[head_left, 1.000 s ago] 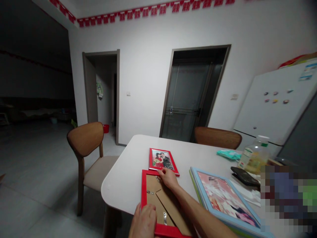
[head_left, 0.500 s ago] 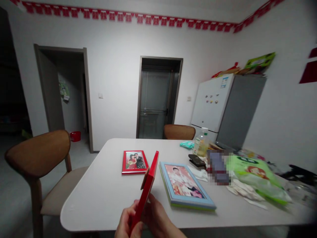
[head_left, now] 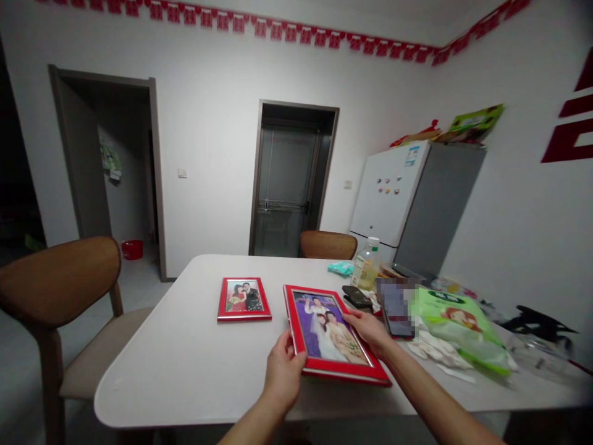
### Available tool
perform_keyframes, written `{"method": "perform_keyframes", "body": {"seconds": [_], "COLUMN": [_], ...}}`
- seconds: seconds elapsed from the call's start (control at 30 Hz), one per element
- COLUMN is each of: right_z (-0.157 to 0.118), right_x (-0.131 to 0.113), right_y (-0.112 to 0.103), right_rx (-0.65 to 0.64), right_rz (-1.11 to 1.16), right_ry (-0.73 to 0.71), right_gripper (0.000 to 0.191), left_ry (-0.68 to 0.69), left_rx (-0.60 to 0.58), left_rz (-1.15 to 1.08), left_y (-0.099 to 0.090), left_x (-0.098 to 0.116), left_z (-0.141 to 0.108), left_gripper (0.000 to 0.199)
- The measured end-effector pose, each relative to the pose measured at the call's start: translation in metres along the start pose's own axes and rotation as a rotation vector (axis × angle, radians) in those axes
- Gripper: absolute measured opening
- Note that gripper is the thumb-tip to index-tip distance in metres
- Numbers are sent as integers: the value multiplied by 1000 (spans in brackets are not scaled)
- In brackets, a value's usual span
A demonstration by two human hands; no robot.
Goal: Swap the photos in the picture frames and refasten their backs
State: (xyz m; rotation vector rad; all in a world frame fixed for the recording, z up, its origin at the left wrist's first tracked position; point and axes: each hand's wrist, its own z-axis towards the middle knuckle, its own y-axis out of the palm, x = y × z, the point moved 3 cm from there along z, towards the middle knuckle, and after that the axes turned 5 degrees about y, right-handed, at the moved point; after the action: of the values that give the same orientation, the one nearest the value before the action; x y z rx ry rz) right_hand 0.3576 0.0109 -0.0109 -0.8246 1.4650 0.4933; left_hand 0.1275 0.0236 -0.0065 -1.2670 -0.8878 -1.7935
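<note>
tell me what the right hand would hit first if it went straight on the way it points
Probably the held red frame: the right hand grips its right edge and points across its photo, though depth is hard to judge.

I can read no word or number from here: the pale characters in the dark green oval [head_left: 448, 297] on the light green plastic bag [head_left: 467, 318] blur, the blue-and-white paper sticker [head_left: 412, 154] on the white-fronted refrigerator [head_left: 382, 210] is too small, and the big red wall strokes [head_left: 558, 141] are cut off.
</note>
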Motion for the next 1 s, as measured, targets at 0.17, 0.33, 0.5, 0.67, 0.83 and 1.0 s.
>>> {"method": "perform_keyframes", "body": {"seconds": [0.17, 0.33, 0.5, 0.67, 0.83, 1.0], "right_z": [32, 37, 0, -38, -30, -38], "right_x": [18, 14, -21, -31, -26, -9], "right_y": [-15, -21, 39, 173, 244, 248], "right_rx": [120, 235, 194, -150, -228, -283], "right_rz": [-324, -611, -774, -865, -934, -936], "right_ry": [40, -59, -396, -673, -677, -682], "right_gripper": [26, 29, 37, 35, 36, 22], "left_ry": [-10, -6, -31, -15, 28, 177], "left_rx": [-44, -126, -86, 19, 85, 97], "left_rz": [180, 306, 457, 603, 712, 836], "left_y": [17, 8, -37, -93, -125, -135], "left_x": [-33, -43, -55, -55, -45, -34], "left_z": [15, 16, 7, 0, -10, -14], "left_gripper": [46, 48, 48, 44, 43, 45]}}
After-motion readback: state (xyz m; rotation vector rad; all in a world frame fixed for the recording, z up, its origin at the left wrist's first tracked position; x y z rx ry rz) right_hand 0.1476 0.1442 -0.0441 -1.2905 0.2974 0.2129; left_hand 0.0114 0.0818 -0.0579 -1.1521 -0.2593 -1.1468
